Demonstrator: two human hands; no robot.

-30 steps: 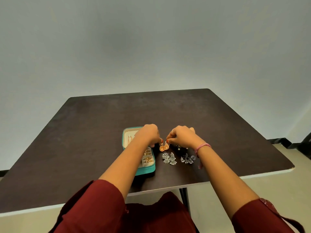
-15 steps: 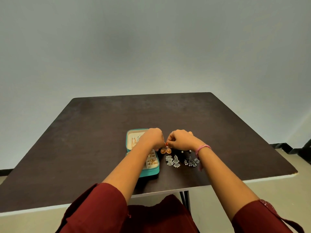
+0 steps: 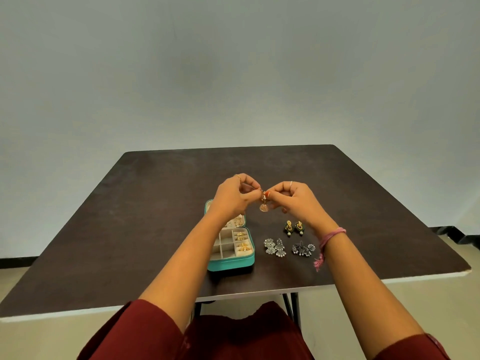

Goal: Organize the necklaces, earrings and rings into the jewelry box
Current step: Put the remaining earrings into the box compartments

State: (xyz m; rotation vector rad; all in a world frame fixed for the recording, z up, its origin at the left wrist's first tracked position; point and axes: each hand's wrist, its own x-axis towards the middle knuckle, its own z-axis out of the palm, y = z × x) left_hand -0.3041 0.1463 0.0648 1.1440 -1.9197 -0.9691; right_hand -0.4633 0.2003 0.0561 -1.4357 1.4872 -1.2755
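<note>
Teal jewelry box (image 3: pixel 231 263), cream lining; dark brown table (image 3: pixel 155 203); gold earring (image 3: pixel 264 203); silver earrings (image 3: pixel 275 247); pink wrist thread (image 3: pixel 330 236); maroon sleeves (image 3: pixel 145 331).

You're sitting in a bare, plain room, more a staged recording spot than a lived-in home. A blank pale grey-green wall (image 3: pixel 233 74) fills the background, with a dark skirting strip (image 3: pixel 15 262) at its foot. Before you stands only a dark brown square bench (image 3: pixel 155 203) on thin metal legs (image 3: pixel 292 305) over a beige floor (image 3: pixel 428 302).
</note>
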